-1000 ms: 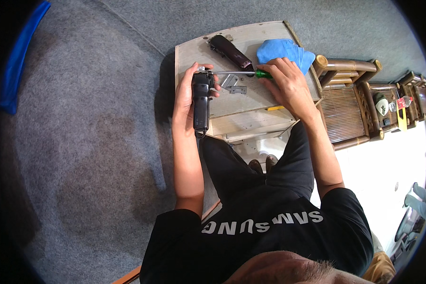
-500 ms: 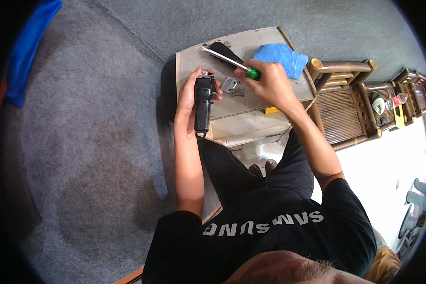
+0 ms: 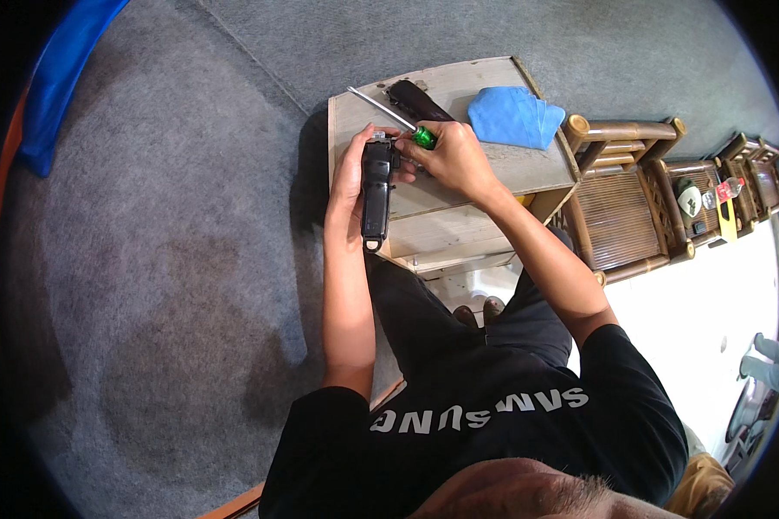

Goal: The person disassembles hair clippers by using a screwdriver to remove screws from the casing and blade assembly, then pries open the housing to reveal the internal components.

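Observation:
A black hair clipper is gripped in my left hand, its blade end pointing away from me. My right hand is closed around the green handle of a screwdriver, whose metal shaft points to the far left. The right fingers reach the clipper's upper end, at its right side. Whether they also pinch a small part there cannot be made out. The metal blade pieces that lay on the table are now hidden behind my right hand. Behind the screwdriver lies a second black clipper-like tool.
A folded blue cloth rests on the wooden table, at the right. Bamboo chairs stand to the right; one holds a bottle and a white object. Grey carpet spreads on the left.
My right hand has moved left with the screwdriver, from over the table to the clipper's upper end. My left hand still holds the clipper in nearly the same place.

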`<state>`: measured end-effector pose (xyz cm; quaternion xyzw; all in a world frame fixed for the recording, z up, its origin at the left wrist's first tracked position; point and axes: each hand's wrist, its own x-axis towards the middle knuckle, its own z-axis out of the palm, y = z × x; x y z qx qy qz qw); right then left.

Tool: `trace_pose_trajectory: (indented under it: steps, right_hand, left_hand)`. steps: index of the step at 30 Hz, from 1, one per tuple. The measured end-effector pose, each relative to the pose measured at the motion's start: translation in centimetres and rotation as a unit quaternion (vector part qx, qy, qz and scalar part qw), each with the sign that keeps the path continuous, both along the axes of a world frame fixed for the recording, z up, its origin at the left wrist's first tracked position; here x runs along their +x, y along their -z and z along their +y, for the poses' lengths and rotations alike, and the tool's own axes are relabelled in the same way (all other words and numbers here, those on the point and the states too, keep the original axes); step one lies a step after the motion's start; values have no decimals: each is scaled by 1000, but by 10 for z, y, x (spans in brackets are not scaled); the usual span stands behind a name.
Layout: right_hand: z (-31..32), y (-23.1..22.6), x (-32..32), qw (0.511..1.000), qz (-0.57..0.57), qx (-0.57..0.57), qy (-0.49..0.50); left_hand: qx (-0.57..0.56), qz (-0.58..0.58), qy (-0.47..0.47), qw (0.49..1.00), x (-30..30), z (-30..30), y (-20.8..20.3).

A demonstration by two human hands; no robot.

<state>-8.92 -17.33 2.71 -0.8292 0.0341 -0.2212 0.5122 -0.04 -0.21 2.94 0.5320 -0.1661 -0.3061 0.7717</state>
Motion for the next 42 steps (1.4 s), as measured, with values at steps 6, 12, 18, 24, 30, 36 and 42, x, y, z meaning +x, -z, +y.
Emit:
trace_pose_trajectory:
  steps: [6, 12, 18, 24, 30, 36, 42]
  right_hand:
    - [1, 0, -4, 1000, -13, -17, 22]
    - [-2, 6, -3, 1000, -21, -14, 5]
    - [-1, 12, -4, 999, -53, -9, 4]
    - [-1, 11, -4, 999, -42, -23, 7]
    - [-2, 16, -3, 998, -52, -19, 6]
    - [-1, 14, -4, 998, -47, -25, 15]
    - [0, 15, -5, 997, -63, -48, 24]
  left_hand:
    - [6, -2, 1, 1000, 1, -1, 0]
    - [23, -9, -12, 1000, -6, -3, -4]
    - [30, 6, -12, 999, -3, -2, -3]
    - [20, 16, -14, 1000, -2, -3, -1]
    - [24, 19, -22, 999, -5, -5, -3]
    - [29, 21, -34, 999, -6, -5, -3]
    - [20, 33, -31, 999, -2, -5, 0]
